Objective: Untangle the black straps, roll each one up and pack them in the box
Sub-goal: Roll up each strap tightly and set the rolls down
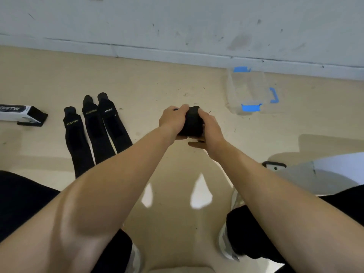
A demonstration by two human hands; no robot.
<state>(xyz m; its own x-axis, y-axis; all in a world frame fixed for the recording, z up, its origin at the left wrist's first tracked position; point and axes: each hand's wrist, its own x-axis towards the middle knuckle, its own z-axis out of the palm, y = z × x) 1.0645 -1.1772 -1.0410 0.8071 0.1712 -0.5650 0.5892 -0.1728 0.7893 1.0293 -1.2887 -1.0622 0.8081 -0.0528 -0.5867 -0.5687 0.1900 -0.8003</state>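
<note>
Both hands hold one rolled strap [192,122] above the floor [177,79], in the middle of the scene. The left hand [172,118] curls its fingers over the roll's left side, and the right hand [209,126] wraps around its right side. Three flat straps [94,131] lie at the left. The clear box [250,89] stands far right, near the wall [177,22].

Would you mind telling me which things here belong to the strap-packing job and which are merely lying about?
Job: rolled strap, gripped by left hand and right hand; three flat straps on the floor; clear box with blue clips.
Lying about: white-and-black carton at far left; small dark-edged object at right.
</note>
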